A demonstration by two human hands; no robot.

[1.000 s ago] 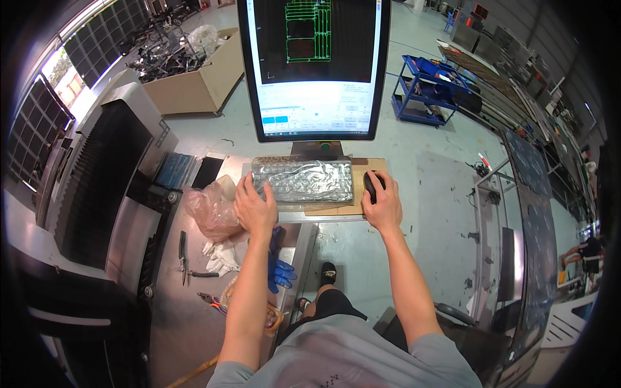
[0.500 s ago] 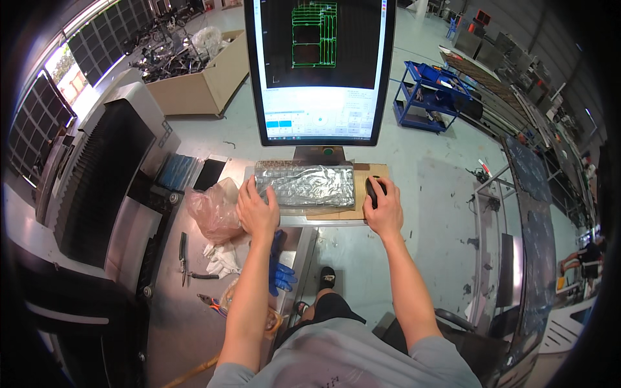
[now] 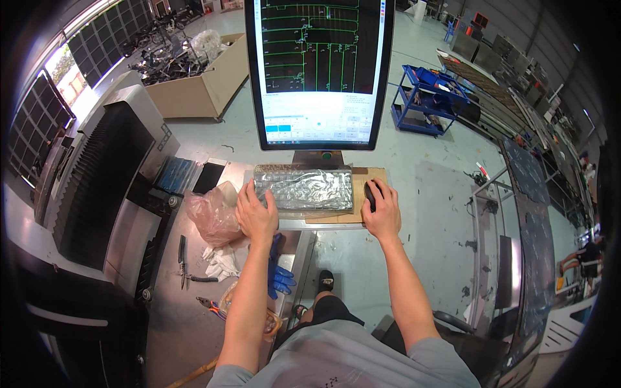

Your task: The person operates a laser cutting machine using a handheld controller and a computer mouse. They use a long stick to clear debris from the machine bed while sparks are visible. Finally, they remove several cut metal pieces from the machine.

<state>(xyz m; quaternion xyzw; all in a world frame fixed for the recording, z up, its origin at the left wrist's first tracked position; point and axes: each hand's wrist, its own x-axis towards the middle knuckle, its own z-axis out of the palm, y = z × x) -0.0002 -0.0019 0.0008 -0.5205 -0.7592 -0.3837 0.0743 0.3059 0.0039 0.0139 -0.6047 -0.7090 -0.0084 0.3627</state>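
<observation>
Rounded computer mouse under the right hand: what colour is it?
Black: the rounded computer mouse shows best in the head view.

Glossy, crinkled plastic keyboard cover (image 3: 314,189)

We get daylight from the opening (image 3: 66,74) at left, sharp glare on the plastic film (image 3: 314,187) by the far right corner of the bench (image 3: 174,326), and bent, blackened picture rims.

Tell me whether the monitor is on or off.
On: the monitor shows a green line drawing on black above a bright panel.
</observation>
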